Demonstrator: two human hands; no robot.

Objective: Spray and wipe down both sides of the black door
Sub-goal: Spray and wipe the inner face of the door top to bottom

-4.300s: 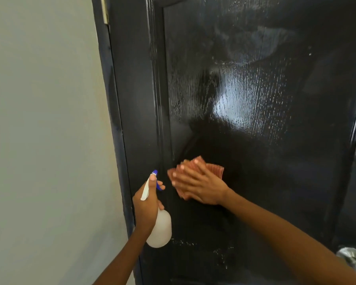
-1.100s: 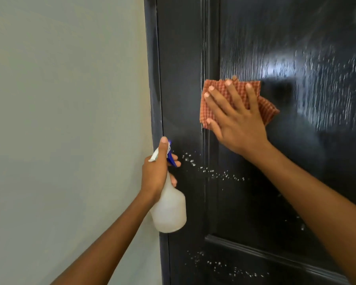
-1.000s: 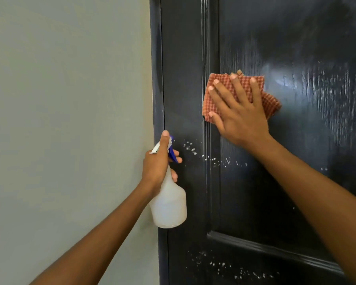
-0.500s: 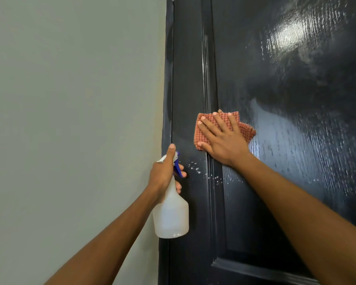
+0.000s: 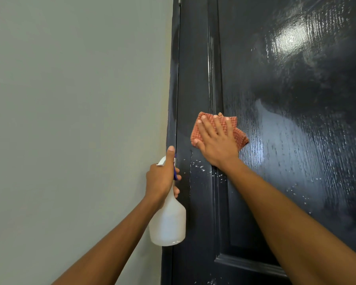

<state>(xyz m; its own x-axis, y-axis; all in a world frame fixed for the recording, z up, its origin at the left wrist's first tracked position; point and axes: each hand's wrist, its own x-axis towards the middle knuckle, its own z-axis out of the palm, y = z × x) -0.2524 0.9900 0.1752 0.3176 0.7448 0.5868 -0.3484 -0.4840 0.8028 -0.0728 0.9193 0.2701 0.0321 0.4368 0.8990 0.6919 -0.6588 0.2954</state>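
— At centre frame: right hand (image 5: pixel 216 144) flat on a cloth (image 5: pixel 239 134), fingers straight and spread, pressing it against the door (image 5: pixel 296 99). Cloth orange-red, checked, folded, lying across the raised moulding at the panel's left edge.

— And lower, left of that?

— Left hand (image 5: pixel 160 178) wrapped round the neck of a bottle (image 5: pixel 169 225), thumb lying up along the white spray head, fingers curled over a blue trigger. Bottle translucent white, hanging upright just in front of the door's left edge, apart from the cloth.

— Any label, brand, writing?

— None readable on bottle, cloth or door.

— Door itself?

— Black, glossy, filling the right half of the frame. Wet sheen and streaks right of the cloth, bright glare at upper right. White droplets (image 5: pixel 199 166) just below the cloth, more at the bottom edge.

— Left half of the frame?

— Plain grey-green wall (image 5: pixel 70 120), meeting the door's edge.
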